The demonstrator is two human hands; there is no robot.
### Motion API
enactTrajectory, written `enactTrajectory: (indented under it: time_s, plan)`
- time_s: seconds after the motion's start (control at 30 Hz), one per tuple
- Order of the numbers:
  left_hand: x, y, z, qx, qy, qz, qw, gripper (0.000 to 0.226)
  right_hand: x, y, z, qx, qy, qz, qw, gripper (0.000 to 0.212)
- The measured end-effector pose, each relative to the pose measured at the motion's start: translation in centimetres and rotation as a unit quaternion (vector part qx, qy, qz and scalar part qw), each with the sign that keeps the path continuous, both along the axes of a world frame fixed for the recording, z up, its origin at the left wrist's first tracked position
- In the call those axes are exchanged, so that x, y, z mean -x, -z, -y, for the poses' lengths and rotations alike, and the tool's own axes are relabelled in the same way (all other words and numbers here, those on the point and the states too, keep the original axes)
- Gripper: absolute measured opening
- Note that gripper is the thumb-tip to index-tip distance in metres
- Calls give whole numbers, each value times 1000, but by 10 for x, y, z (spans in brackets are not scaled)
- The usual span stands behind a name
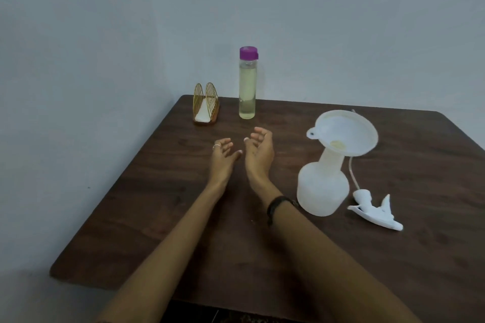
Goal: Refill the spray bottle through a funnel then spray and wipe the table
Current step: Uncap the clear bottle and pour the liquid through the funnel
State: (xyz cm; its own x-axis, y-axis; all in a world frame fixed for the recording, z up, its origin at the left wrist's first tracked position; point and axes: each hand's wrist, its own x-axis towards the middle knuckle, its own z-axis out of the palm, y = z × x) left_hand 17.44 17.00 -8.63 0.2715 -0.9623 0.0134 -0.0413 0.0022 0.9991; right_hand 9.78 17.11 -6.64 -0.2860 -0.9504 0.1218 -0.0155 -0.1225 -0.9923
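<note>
Head view showed the spray bottle (323,189) upright at bench (157,217) right, funnel (346,132) seated in its neck, spray head (375,211) lying beside it. Left hand (223,156) and right hand (259,151) hovered mid-bench, each grip open, fingers spread, holding nothing.

Dim, soft, even indoor light with a cool grey cast; no glare. Faint shadow beside the refill bottle (247,84) on the wall (105,34). Slightly soft focus throughout, wide-angle bowing along the table (393,257) edges.
</note>
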Motion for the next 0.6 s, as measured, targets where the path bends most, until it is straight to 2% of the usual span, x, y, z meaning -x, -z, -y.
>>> enactTrajectory:
  time_s: [0.1, 0.17, 0.33, 0.47, 0.6]
  plan:
    - [-6, 14, 32, 4, 12, 133, 991, 50, -9, 6, 47, -40, 54, 36, 997, 43]
    - [-8, 20, 52, 17, 7, 180, 983, 50, -12, 15, 73, -72, 79, 41, 993, 49]
    - [-11, 21, 104, 39, 6, 229, 973, 46, -21, 32, 129, -100, 82, -13, 992, 60]
    - [-13, 21, 139, 67, 55, 274, 958, 43, -29, 37, 167, -66, 61, -68, 994, 68]
    - [-15, 21, 167, 32, 81, 256, 963, 53, -34, 42, 196, -45, 76, -86, 992, 65]
